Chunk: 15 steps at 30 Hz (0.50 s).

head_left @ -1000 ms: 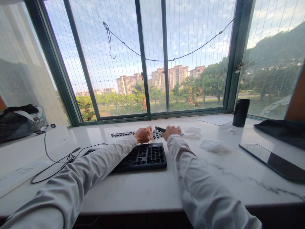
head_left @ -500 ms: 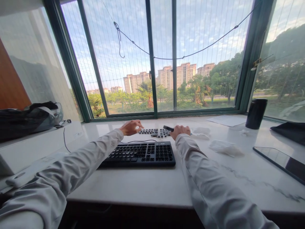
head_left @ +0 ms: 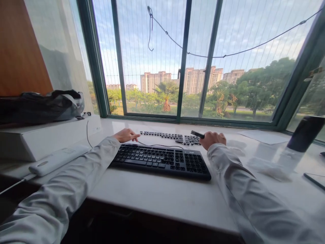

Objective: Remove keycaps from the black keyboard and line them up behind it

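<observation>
Two hands are in the head view, both reaching over a white marble table (head_left: 162, 200) toward the window. The left hand (head_left: 126, 135) lies low at the far left corner of the black keyboard (head_left: 162, 160), its fingers (head_left: 135, 136) loosely spread and extended, gripping nothing; whether the tips touch the table cannot be told. The right hand (head_left: 214, 139) sits beyond the keyboard's far right corner, fingers curled closed around a small dark object (head_left: 197, 134) whose end projects to the left above the loose keycaps (head_left: 175, 137). Those keycaps are laid out in rows on the table just behind the keyboard, between the two hands, nearer the right one. A thin black cable (head_left: 157, 146) runs between the keycap rows and the keyboard. On the left, a raised white ledge (head_left: 50, 135) carries a dark bag (head_left: 43, 106), and a white elongated device (head_left: 58, 159) lies in front of it. On the right, a dark cylindrical cup (head_left: 306, 133) stands near the window, with a sheet of paper (head_left: 264, 137) flat to its left and crumpled white tissue (head_left: 269, 166) nearer. A dark flat device (head_left: 315, 179) shows at the right edge. Both sleeves are pale grey.
</observation>
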Each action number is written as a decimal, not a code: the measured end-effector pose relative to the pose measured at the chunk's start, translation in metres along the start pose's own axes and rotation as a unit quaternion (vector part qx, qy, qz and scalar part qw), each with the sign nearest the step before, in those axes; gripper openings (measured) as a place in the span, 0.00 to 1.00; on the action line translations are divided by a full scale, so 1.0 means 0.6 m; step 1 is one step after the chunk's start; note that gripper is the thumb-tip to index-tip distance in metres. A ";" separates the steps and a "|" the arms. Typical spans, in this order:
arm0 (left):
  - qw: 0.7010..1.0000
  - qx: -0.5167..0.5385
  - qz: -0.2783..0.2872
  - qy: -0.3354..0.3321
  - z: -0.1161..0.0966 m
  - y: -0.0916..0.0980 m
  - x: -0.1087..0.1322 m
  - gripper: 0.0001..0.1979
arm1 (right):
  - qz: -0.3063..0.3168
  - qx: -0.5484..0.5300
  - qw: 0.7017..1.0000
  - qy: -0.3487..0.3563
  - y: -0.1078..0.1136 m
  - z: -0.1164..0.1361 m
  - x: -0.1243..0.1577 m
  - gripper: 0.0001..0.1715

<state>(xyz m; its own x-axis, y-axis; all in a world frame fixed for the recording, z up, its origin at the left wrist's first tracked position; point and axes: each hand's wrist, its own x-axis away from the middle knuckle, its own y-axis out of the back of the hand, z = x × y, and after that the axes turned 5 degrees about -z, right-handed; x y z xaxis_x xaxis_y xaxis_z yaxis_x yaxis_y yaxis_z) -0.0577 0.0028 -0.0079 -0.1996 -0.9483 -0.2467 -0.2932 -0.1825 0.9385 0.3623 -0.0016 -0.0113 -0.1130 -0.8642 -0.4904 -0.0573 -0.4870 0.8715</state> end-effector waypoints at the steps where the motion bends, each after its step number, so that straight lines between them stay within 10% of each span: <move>1: 1.000 -0.019 0.001 0.003 0.012 -0.003 0.000 0.31 | -0.011 0.008 1.000 0.004 0.002 0.005 0.001 0.19; 15: 0.975 -0.137 0.025 0.170 0.085 -0.003 0.002 0.26 | -0.016 0.036 0.999 0.037 0.013 0.061 0.028 0.21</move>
<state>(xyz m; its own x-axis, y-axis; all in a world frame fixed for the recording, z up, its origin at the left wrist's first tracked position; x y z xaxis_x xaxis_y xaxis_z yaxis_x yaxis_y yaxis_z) -0.1049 0.0154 -0.0222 0.1288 -0.9806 -0.1479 -0.0204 -0.1517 0.9882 0.3237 -0.0152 -0.0125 -0.0368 -0.8566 -0.5147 -0.1318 -0.5064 0.8522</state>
